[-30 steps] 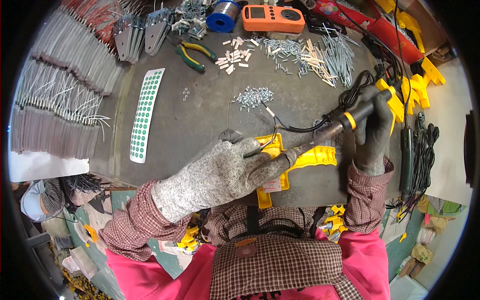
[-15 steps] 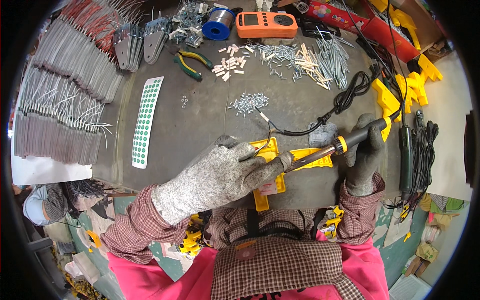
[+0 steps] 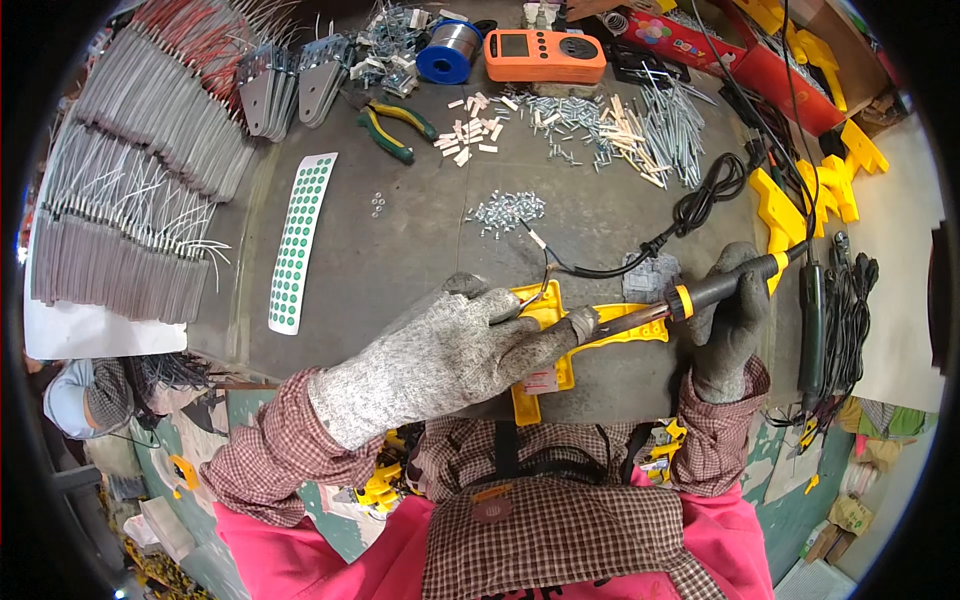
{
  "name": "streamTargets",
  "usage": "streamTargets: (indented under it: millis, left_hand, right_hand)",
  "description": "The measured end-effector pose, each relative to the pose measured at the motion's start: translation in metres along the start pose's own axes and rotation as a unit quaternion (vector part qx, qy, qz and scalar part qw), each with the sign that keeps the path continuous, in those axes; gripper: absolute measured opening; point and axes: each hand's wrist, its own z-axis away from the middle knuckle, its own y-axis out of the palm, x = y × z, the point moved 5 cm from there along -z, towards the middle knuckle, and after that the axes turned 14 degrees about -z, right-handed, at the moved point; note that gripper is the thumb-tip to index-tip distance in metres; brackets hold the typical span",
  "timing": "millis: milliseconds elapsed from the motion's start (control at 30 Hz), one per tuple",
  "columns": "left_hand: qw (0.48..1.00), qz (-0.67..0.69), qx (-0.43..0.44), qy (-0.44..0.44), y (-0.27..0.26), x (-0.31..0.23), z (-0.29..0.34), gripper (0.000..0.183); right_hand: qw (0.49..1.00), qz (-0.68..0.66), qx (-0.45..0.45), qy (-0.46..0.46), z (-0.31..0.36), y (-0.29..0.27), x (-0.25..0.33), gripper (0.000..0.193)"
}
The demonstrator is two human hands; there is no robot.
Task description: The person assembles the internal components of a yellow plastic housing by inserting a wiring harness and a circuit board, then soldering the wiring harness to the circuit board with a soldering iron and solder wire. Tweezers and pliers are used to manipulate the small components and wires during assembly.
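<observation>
My right hand (image 3: 728, 325), in a dark-palmed glove, is wrapped round the black handle of a soldering iron (image 3: 715, 290) with a yellow collar. Its metal barrel points left, toward my left hand's fingers. My left hand (image 3: 430, 360), in a speckled grey glove, lies closed over a yellow pistol-shaped plastic shell (image 3: 625, 322); whatever its fingertips pinch is hidden. Beside them, thin wires (image 3: 547, 275) run down to the shell from a black power cord (image 3: 610, 270). A white sleeve (image 3: 537, 240) stands by the wires. A small grey pad (image 3: 650, 275) lies behind the shell.
Small screws (image 3: 505, 212) lie beyond my hands. Further back are pliers (image 3: 395, 130), a solder reel (image 3: 447, 55), an orange meter (image 3: 545, 55) and long screws (image 3: 672, 130). A sticker sheet (image 3: 302, 240) and stacked grey strips (image 3: 120, 260) lie left; yellow shells (image 3: 780, 210) and cords (image 3: 850, 300) lie right.
The whole view has shifted slightly, so the table's things appear a little lower and to the right. My hands keep nearly the same hold and position over the yellow shell.
</observation>
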Motion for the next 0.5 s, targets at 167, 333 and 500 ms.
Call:
streamTargets:
  millis: [167, 333, 500]
  left_hand:
    - [1.000, 0.008, -0.019, -0.005, -0.0032, -0.0004, -0.0012, 0.074]
    - [0.999, 0.001, -0.035, 0.001, -0.0016, -0.0002, -0.0002, 0.070]
    - [1.000, 0.010, -0.024, 0.009, -0.0026, 0.0001, -0.0025, 0.069]
  right_hand:
    - [1.000, 0.008, -0.010, -0.002, 0.0006, -0.0001, 0.0011, 0.032]
    - [1.000, 0.007, -0.017, 0.000, 0.0008, -0.0004, 0.0013, 0.031]
    - [1.000, 0.010, -0.009, 0.002, 0.0001, 0.0023, 0.0014, 0.031]
